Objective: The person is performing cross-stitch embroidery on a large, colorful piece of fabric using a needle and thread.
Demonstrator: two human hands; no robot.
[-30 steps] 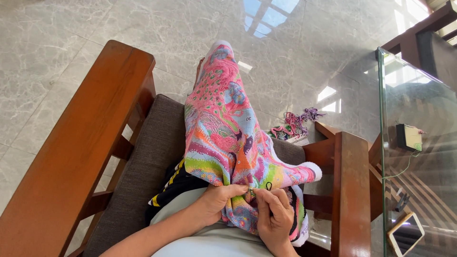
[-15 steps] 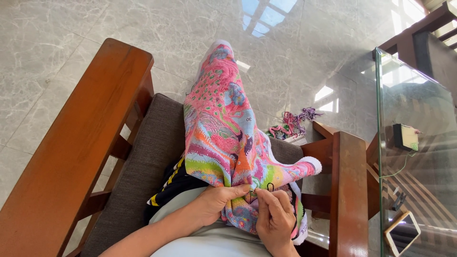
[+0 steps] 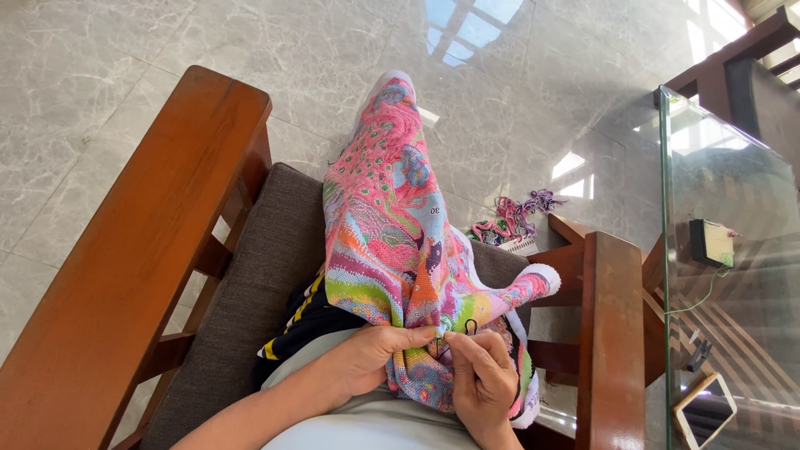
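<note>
Wooden armrest point(image 3: 142, 250), left: broad, reddish-brown, slatted beneath. Grey seat cushion point(image 3: 267, 267) beside it. Cross-stitch cloth point(image 3: 387, 233): multicoloured, mostly pink, draped over the person's lap and raised leg, lower end bunched between both hands. Left hand point(image 3: 371, 354): fingers closed on the cloth's bunched fold. Right hand point(image 3: 479, 379): fingers pinched narrow at the cloth, fingertips touching those of the left; whether they hold a needle cannot be told. Tangle of coloured threads point(image 3: 512, 218) on the marble floor point(image 3: 125, 67). Right wooden armrest point(image 3: 612, 333). Glass worktop point(image 3: 733, 250), far right.
</note>
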